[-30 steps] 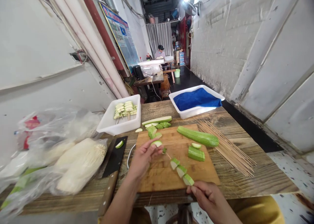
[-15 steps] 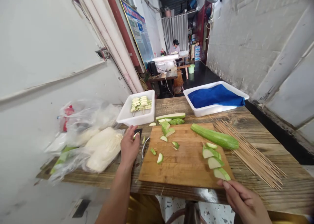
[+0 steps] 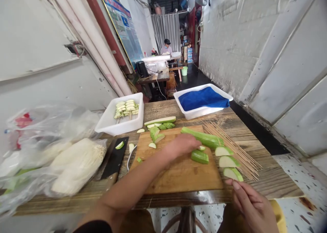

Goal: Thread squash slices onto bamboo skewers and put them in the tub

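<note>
My right hand [image 3: 251, 200] is closed in a pinch at the lower end of a skewer, whose stick is mostly hidden. Several half-round zucchini slices [image 3: 228, 161] are threaded on it, just past the right edge of the wooden cutting board [image 3: 178, 178]. My left hand [image 3: 185, 144] reaches across the board, its fingers blurred and partly hidden beside a small stack of cut zucchini [image 3: 199, 156]. Behind the fingers lies a long piece of zucchini [image 3: 208, 138]. More loose slices [image 3: 156, 135] lie at the board's back left.
Left of the board is a cleaver [image 3: 114, 158] with a slice on its blade. Bare bamboo skewers [image 3: 237, 151] lie right. A white tray [image 3: 119, 127] holds filled skewers; another tray [image 3: 194, 115] holds blue cloth. Plastic bags [image 3: 74, 165] crowd the left. A person [image 3: 167, 48] sits far back.
My left hand has moved right, from beside the cleaver to over the board by the cut zucchini. The skewer in my right hand has shifted off the board's right edge. The view has turned.
</note>
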`<state>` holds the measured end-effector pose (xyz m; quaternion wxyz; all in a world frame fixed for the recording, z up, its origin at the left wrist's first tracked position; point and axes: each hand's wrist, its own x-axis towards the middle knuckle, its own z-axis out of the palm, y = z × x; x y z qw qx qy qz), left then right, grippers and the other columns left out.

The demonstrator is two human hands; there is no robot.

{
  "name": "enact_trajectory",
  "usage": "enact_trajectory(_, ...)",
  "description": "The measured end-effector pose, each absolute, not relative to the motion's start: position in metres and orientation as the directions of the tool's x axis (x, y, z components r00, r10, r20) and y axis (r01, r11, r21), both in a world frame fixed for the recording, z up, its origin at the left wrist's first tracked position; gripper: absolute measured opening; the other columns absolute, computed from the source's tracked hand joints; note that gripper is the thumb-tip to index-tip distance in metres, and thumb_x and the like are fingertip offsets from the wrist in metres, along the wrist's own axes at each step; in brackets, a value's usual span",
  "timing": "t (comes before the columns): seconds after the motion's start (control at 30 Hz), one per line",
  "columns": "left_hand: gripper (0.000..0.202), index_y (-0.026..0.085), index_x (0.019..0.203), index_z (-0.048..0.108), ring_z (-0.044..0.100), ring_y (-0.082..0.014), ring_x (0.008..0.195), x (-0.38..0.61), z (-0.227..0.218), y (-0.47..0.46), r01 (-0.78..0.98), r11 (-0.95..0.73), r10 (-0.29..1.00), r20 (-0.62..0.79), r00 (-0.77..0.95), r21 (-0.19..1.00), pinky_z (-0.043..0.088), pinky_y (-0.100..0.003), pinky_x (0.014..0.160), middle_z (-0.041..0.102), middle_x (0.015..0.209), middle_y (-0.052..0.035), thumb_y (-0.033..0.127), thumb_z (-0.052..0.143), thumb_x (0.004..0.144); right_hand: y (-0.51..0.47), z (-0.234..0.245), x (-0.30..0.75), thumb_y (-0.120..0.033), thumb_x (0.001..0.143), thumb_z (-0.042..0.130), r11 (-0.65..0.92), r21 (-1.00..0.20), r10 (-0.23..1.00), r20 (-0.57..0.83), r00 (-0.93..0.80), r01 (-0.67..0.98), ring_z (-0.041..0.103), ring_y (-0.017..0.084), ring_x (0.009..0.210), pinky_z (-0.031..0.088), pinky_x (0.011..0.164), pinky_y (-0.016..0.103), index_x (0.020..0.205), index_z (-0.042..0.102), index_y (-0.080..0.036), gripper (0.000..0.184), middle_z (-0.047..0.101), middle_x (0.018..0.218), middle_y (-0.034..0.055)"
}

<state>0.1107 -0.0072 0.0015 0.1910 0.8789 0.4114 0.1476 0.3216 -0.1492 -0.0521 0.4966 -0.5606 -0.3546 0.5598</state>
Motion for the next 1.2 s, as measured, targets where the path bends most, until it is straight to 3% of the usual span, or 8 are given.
enact_trajectory(0.2, 0.005, 0.019, 0.060, 0.065, 0.055, -0.0192, 0.060, 0.144, 0.013, 0.017, 0.746, -0.611, 0.737, -0.154, 0.658, 0.265, 0.032, -0.028, 0.058, 0.062, 0.059, -0.0052, 0.022, 0.067, 0.064, -0.145, -0.059, 0.323, -0.045, 0.071, 0.065, -0.222, -0.961, 0.965, -0.241, 0.103, -0.167, 0.032, 0.006, 0.044, 0.028, 0.040, 0.016, 0.086, 0.066, -0.014, 0.034, 0.039, 0.048, -0.0060)
enact_trajectory(0.53, 0.025, 0.015, 0.038, 0.048, 0.053, -0.0198, 0.055, 0.151, 0.011, 0.008, 0.785, -0.504, 0.791, -0.173, 0.587, 0.361, 0.033, -0.031, 0.057, 0.053, 0.046, -0.0059, 0.005, 0.061, 0.057, -0.143, -0.053, 0.325, -0.047, 0.072, 0.063, -0.212, -0.970, 0.968, -0.225, 0.111, -0.119, 0.034, 0.007, 0.043, 0.029, 0.040, 0.018, 0.082, 0.066, -0.014, 0.034, 0.038, 0.046, -0.0060)
enact_trajectory(0.67, 0.016, 0.013, 0.045, 0.055, 0.054, -0.0200, 0.059, 0.140, 0.019, 0.007, 0.769, -0.507, 0.796, -0.132, 0.591, 0.389, 0.033, -0.031, 0.059, 0.057, 0.052, -0.0081, 0.006, 0.062, 0.058, -0.143, -0.052, 0.323, -0.046, 0.072, 0.062, -0.205, -0.973, 0.971, -0.216, 0.105, -0.105, 0.033, 0.007, 0.042, 0.029, 0.039, 0.018, 0.085, 0.066, -0.014, 0.035, 0.039, 0.046, -0.0060)
enact_trajectory(0.8, 0.011, 0.015, 0.073, 0.067, 0.054, -0.0157, 0.062, 0.106, 0.023, 0.003, 0.704, -0.473, 0.830, 0.000, 0.557, 0.530, 0.037, -0.027, 0.059, 0.063, 0.069, -0.0055, 0.022, 0.059, 0.068, -0.145, -0.053, 0.325, -0.045, 0.071, 0.063, -0.215, -0.972, 0.969, -0.225, 0.102, -0.095, 0.035, 0.008, 0.043, 0.030, 0.039, 0.018, 0.087, 0.067, -0.014, 0.035, 0.042, 0.048, -0.0052)
enact_trajectory(0.87, 0.021, 0.015, 0.084, 0.067, 0.057, -0.0157, 0.073, 0.085, 0.020, -0.006, 0.467, -0.280, 0.909, 0.076, 0.409, 0.839, 0.042, -0.026, 0.065, 0.065, 0.089, -0.0070, 0.029, 0.062, 0.069, -0.146, -0.053, 0.321, -0.045, 0.072, 0.063, -0.188, -0.978, 0.974, -0.197, 0.109, -0.090, 0.035, 0.007, 0.042, 0.029, 0.038, 0.018, 0.087, 0.067, -0.014, 0.035, 0.040, 0.047, -0.0056)
enact_trajectory(0.93, 0.028, 0.016, 0.097, 0.063, 0.059, -0.0180, 0.086, 0.067, 0.014, -0.020, 0.046, -0.014, 0.954, 0.000, 0.299, 0.999, 0.046, -0.028, 0.072, 0.063, 0.102, -0.0089, 0.031, 0.057, 0.074, -0.147, -0.051, 0.313, -0.044, 0.075, 0.060, -0.146, -0.987, 0.983, -0.152, 0.106, -0.065, 0.034, 0.007, 0.039, 0.028, 0.036, 0.017, 0.088, 0.067, -0.013, 0.034, 0.039, 0.045, -0.0062)
enact_trajectory(1.03, 0.028, 0.013, 0.099, 0.062, 0.060, -0.0168, 0.086, 0.051, 0.002, -0.043, -0.330, 0.226, 0.953, -0.139, 0.268, 0.916, 0.049, -0.026, 0.069, 0.062, 0.105, -0.0119, 0.030, 0.056, 0.078, -0.146, -0.049, 0.294, -0.038, 0.079, 0.056, -0.012, -0.998, 0.999, -0.009, 0.053, 0.068, 0.043, 0.008, 0.037, 0.035, 0.035, 0.016, 0.089, 0.069, -0.013, 0.029, 0.046, 0.043, -0.0047)
enact_trajectory(1.2, 0.022, 0.010, 0.091, 0.064, 0.055, -0.0056, 0.064, 0.046, -0.010, -0.069, -0.500, 0.261, 0.965, -0.215, 0.149, 0.826, 0.043, -0.012, 0.049, 0.064, 0.098, -0.0123, 0.026, 0.057, 0.078, -0.136, -0.050, 0.261, -0.025, 0.082, 0.052, 0.487, -0.776, 0.873, 0.454, -0.180, 0.401, 0.068, 0.019, 0.064, 0.053, 0.059, 0.022, 0.086, 0.070, -0.014, 0.022, 0.072, 0.074, 0.0094)
